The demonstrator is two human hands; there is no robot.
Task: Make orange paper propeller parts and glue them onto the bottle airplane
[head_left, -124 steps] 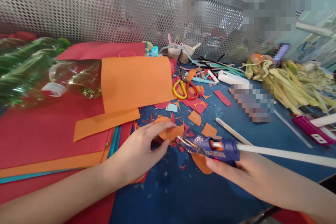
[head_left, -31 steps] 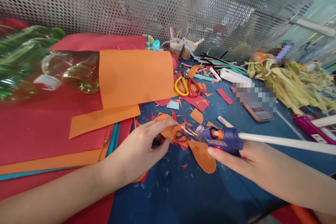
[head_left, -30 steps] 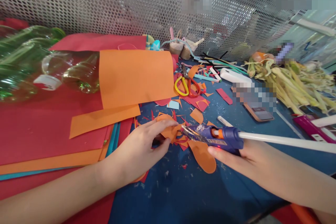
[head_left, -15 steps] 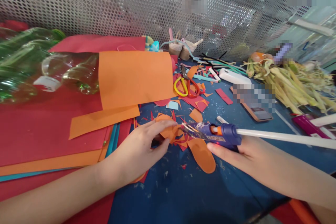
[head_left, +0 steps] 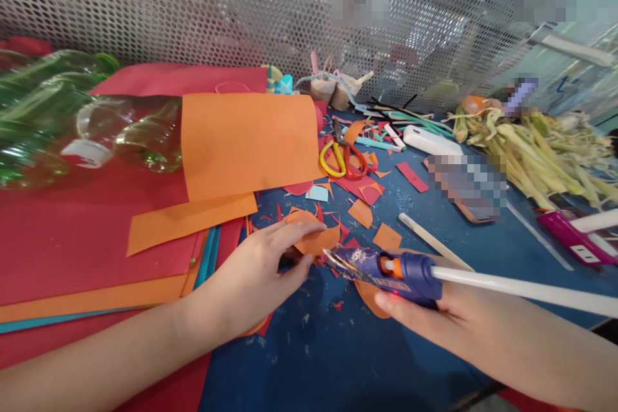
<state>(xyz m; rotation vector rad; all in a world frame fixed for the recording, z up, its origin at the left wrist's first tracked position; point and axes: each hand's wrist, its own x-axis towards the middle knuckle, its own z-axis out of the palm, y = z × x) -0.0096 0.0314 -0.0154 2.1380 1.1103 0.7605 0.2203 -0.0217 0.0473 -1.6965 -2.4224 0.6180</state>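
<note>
The right hand (head_left: 444, 322) is gripping a blue glue gun (head_left: 381, 270), which is hiding part of an orange foam oval (head_left: 371, 302) on the surface (head_left: 313, 360). The left hand (head_left: 255, 270), thumb and forefinger curling slightly apart, is holding an orange cut-out (head_left: 316, 243) at the nozzle (whether they're touching isn't showing clearly). Beyond, scraps (head_left: 362, 212) are cluttering the space before the scissors (head_left: 346, 156); clear bottles (head_left: 149, 141) are lying beside an orange sheet (head_left: 251, 145). A perforated metal panel (head_left: 193, 13) is standing behind.
</note>
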